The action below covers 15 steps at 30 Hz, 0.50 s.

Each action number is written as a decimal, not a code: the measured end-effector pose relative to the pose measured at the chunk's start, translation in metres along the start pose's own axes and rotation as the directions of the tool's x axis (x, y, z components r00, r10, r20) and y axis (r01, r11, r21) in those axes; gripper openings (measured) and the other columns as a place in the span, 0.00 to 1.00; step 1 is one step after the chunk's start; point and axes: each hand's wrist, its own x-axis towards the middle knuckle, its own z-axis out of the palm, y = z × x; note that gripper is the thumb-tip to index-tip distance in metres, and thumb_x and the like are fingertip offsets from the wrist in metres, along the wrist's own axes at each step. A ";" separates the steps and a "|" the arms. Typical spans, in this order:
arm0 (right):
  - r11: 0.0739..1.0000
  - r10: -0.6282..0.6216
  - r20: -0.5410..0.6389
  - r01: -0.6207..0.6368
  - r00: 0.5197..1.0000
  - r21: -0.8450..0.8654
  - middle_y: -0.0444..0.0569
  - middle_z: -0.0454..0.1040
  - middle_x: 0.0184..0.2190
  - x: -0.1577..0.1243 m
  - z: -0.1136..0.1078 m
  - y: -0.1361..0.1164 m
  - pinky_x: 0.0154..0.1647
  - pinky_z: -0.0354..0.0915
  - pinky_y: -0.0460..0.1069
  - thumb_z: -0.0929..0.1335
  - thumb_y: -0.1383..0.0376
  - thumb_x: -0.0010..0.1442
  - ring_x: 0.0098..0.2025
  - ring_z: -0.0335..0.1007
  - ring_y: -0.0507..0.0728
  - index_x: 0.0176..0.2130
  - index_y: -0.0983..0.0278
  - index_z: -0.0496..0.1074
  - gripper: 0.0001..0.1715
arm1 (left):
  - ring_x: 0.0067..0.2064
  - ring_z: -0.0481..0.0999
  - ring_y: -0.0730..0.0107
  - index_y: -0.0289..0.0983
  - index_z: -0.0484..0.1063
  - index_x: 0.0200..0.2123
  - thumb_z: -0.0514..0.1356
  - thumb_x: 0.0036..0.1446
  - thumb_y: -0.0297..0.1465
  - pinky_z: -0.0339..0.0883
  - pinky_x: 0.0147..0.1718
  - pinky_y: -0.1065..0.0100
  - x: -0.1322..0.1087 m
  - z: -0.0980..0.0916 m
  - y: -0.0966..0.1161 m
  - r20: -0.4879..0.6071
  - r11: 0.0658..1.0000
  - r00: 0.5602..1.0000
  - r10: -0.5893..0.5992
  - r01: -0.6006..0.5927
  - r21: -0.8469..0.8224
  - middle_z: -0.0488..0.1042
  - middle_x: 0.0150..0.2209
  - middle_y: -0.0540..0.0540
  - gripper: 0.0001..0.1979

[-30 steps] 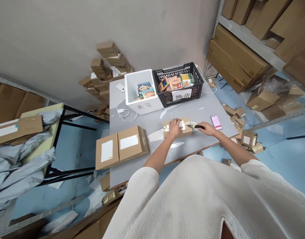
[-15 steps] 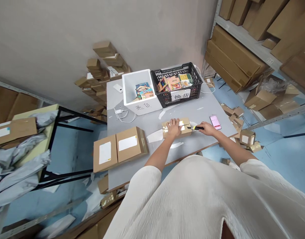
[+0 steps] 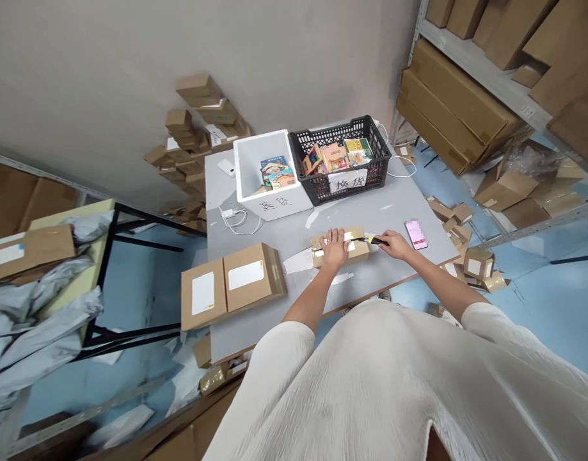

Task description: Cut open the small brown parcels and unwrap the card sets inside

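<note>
A small brown cardboard box (image 3: 355,254) with shiny tape and a white label lies on the grey table. My left hand (image 3: 335,248) is spread flat on the left part of its top, fingers apart. In my right hand (image 3: 395,245) is a utility knife (image 3: 376,241) with a black and yellow handle, its front end over the box's top at the right. A dark line runs along the top near the label. Just right of this hand lies a phone (image 3: 416,234) with a pink screen.
Behind the box stand a white foam box (image 3: 274,208) and a black plastic crate (image 3: 377,173), both holding books. Two labelled cartons (image 3: 246,291) sit at the table's left. White cables (image 3: 236,221) lie nearby. Boxes are piled by the wall and on the floor at right.
My right hand has moved a little left with the utility knife, bringing its front end further over the box. My left hand stays on the box. The view has shifted slightly.
</note>
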 end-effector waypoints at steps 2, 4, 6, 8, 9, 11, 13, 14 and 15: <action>1.000 -0.002 -0.005 0.002 1.000 -0.007 0.58 0.78 0.56 0.003 -0.001 -0.001 0.59 0.65 0.57 0.67 0.59 0.75 0.56 0.72 0.67 0.69 0.55 0.76 0.28 | 0.80 0.54 0.46 0.44 0.54 0.80 0.46 0.76 0.40 0.45 0.75 0.37 -0.001 0.000 0.000 -0.001 1.000 1.000 -0.005 0.005 0.010 0.61 0.78 0.34 0.33; 1.000 0.001 -0.020 -0.001 1.000 -0.009 0.59 0.78 0.56 0.004 -0.002 -0.001 0.60 0.64 0.57 0.68 0.59 0.74 0.57 0.72 0.68 0.69 0.55 0.76 0.28 | 0.80 0.54 0.46 0.43 0.54 0.80 0.46 0.76 0.40 0.45 0.75 0.37 -0.002 0.000 0.001 0.004 1.000 1.000 -0.015 0.015 0.017 0.61 0.78 0.34 0.33; 1.000 0.005 -0.032 -0.006 0.999 -0.003 0.59 0.77 0.57 0.003 -0.002 0.000 0.60 0.64 0.58 0.68 0.60 0.74 0.57 0.71 0.68 0.69 0.56 0.77 0.28 | 0.80 0.54 0.45 0.44 0.54 0.81 0.46 0.76 0.40 0.46 0.74 0.37 -0.003 0.000 0.002 0.007 1.000 1.000 -0.020 0.020 0.021 0.61 0.78 0.34 0.33; 1.000 0.011 -0.039 -0.011 0.999 0.012 0.59 0.77 0.57 0.002 0.000 0.002 0.60 0.64 0.58 0.68 0.60 0.74 0.57 0.71 0.68 0.69 0.57 0.77 0.27 | 0.80 0.54 0.46 0.45 0.53 0.81 0.46 0.76 0.40 0.46 0.74 0.37 -0.004 0.000 0.003 0.007 0.999 1.000 -0.025 0.025 0.030 0.61 0.78 0.35 0.33; 1.000 0.014 -0.041 -0.013 0.999 0.021 0.59 0.77 0.57 0.001 0.002 0.004 0.60 0.64 0.58 0.68 0.59 0.74 0.57 0.71 0.68 0.68 0.57 0.77 0.27 | 0.80 0.54 0.47 0.45 0.53 0.81 0.46 0.77 0.40 0.46 0.74 0.38 -0.004 0.000 0.003 0.007 0.999 1.000 -0.027 0.027 0.036 0.61 0.78 0.35 0.33; 0.999 0.014 -0.052 -0.013 0.999 0.036 0.59 0.77 0.56 -0.001 0.004 0.008 0.60 0.64 0.58 0.68 0.59 0.74 0.57 0.71 0.68 0.68 0.58 0.77 0.28 | 0.80 0.55 0.48 0.45 0.53 0.81 0.45 0.77 0.41 0.46 0.74 0.39 -0.004 0.001 0.002 0.005 0.998 1.000 -0.029 0.029 0.050 0.61 0.78 0.36 0.33; 0.999 0.022 -0.079 -0.019 0.997 0.042 0.59 0.77 0.56 -0.002 0.004 0.014 0.60 0.64 0.58 0.67 0.59 0.74 0.58 0.70 0.68 0.68 0.57 0.77 0.28 | 0.80 0.55 0.48 0.46 0.53 0.81 0.45 0.77 0.41 0.46 0.74 0.39 -0.003 0.002 0.000 0.000 0.998 1.000 -0.029 0.029 0.057 0.62 0.78 0.36 0.32; 0.998 0.037 -0.101 -0.032 0.994 0.045 0.59 0.77 0.56 -0.002 0.003 0.018 0.60 0.65 0.58 0.67 0.59 0.74 0.57 0.70 0.68 0.68 0.57 0.77 0.28 | 0.80 0.55 0.48 0.46 0.53 0.81 0.45 0.77 0.41 0.47 0.74 0.39 -0.003 0.003 -0.001 -0.002 0.998 1.000 -0.026 0.026 0.058 0.62 0.78 0.36 0.32; 0.997 0.057 -0.127 -0.051 0.990 0.049 0.59 0.77 0.55 -0.002 0.000 0.022 0.59 0.65 0.58 0.67 0.59 0.74 0.57 0.70 0.69 0.68 0.58 0.77 0.28 | 0.80 0.55 0.48 0.46 0.53 0.81 0.46 0.77 0.41 0.47 0.74 0.39 -0.003 0.004 -0.002 -0.004 0.998 1.000 -0.025 0.025 0.056 0.62 0.78 0.37 0.32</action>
